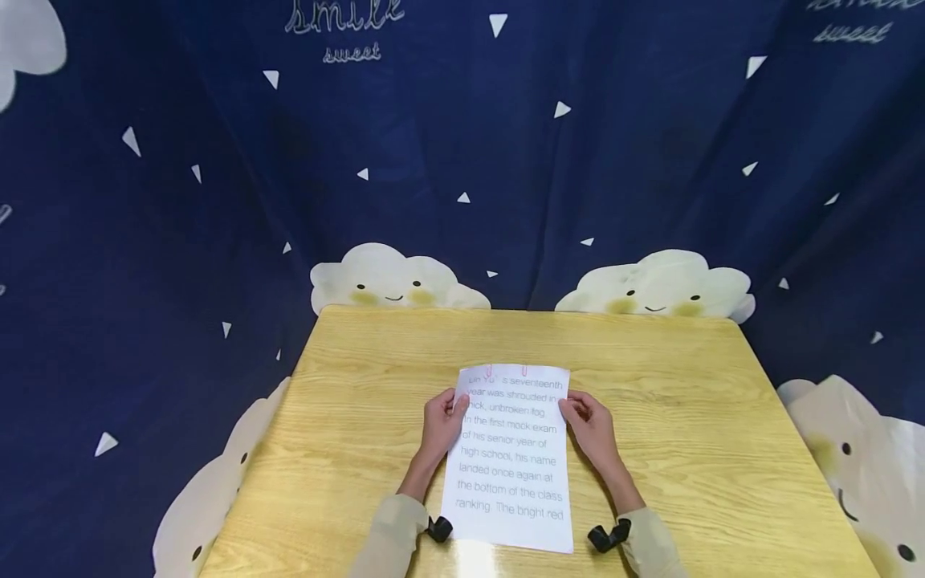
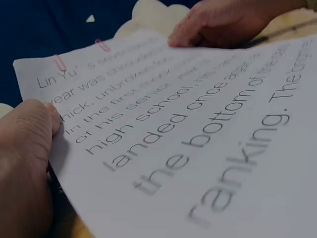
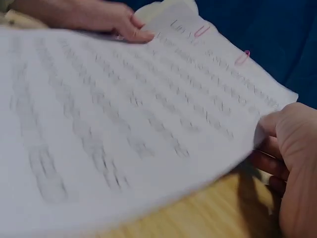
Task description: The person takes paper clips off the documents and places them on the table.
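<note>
A white printed sheet [image 1: 511, 457] is held by both hands near its upper part. Two pink paper clips [image 1: 488, 370] [image 2: 60, 63] [image 3: 242, 58] sit along its top edge. My left hand [image 1: 441, 425] [image 2: 27, 163] pinches the left edge, thumb on the front. On the opposite edge my right hand [image 1: 594, 429] [image 3: 297, 158] pinches with the thumb on the front and the fingers behind. The right wrist view shows the sheet slightly bowed, its near side raised off the wood.
The wooden table [image 1: 347, 417] lies under the sheet and forearms. Behind and beside it hangs a dark blue curtain [image 1: 433, 120] with white triangles and smiling clouds [image 1: 393, 277]. Black devices [image 1: 439, 528] are strapped at both wrists.
</note>
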The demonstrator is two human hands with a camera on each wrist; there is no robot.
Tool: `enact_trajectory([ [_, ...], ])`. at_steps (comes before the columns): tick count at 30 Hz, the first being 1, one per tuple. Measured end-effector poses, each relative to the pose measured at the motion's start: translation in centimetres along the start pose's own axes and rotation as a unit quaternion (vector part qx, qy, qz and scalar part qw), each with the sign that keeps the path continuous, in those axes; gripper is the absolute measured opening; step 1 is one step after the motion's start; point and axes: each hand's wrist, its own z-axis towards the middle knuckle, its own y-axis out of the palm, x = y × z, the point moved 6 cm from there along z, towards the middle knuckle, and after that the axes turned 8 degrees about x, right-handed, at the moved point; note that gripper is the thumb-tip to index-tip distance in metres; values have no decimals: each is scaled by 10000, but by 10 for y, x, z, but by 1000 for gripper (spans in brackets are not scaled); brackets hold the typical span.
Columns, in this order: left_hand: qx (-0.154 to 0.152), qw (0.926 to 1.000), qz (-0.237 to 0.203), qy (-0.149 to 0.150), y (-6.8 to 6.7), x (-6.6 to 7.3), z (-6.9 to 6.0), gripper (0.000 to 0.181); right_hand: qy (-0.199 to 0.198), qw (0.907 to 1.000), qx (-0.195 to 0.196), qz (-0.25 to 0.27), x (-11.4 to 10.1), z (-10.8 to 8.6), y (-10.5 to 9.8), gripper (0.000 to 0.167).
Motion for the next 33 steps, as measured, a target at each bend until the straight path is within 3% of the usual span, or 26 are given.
enact_trajectory([
  [4,-100,9992,-378,-125,2,1,-5,15,322,9986,-40,407,-1,-1,3,21],
  [9,-506,9938,-708,-696,8,-3,-7,24,575,9968,11,550,-6,-3,3,22],
  [12,-685,9907,-770,-886,11,-3,-8,29,652,9964,87,539,-9,-3,2,22],
  [21,-520,9879,-1095,-963,11,9,-14,30,534,9965,-83,631,-30,1,-4,23],
  [23,-537,9880,-1101,-946,13,7,-15,33,533,9965,-134,637,-33,3,-6,25],
  [28,-672,9863,-1224,-873,15,20,-16,35,583,9952,-307,722,-53,13,-10,29],
  [33,-883,9834,-1326,-863,19,33,-15,36,116,9942,-745,769,-78,27,-9,47],
])
